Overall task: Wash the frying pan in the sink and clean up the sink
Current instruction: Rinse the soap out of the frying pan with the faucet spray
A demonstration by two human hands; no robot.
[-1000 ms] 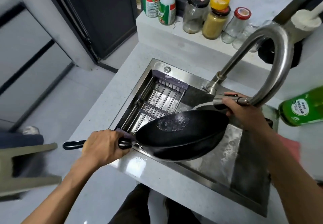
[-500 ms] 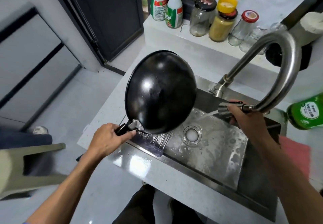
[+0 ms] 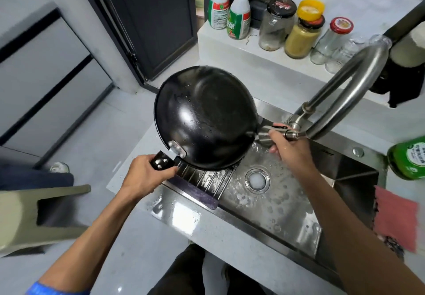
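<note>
Frying pan [image 3: 204, 120] is being held tilted, underside up, over sink [image 3: 276, 202], left hand [image 3: 147, 175] fingers clamped on handle; right hand [image 3: 289, 147] fingers clamped on faucet head [image 3: 266, 136].

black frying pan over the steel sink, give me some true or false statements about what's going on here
1. The black round frying pan is tipped up with its underside towards the camera. True.
2. The left hand grips the pan's black handle. True.
3. The right hand holds a pink sponge. False: it grips the steel faucet spray head.
4. The round sink drain is covered by the pan. False: it shows to the pan's lower right.
5. A pink cloth lies right of the steel sink. True.
</note>
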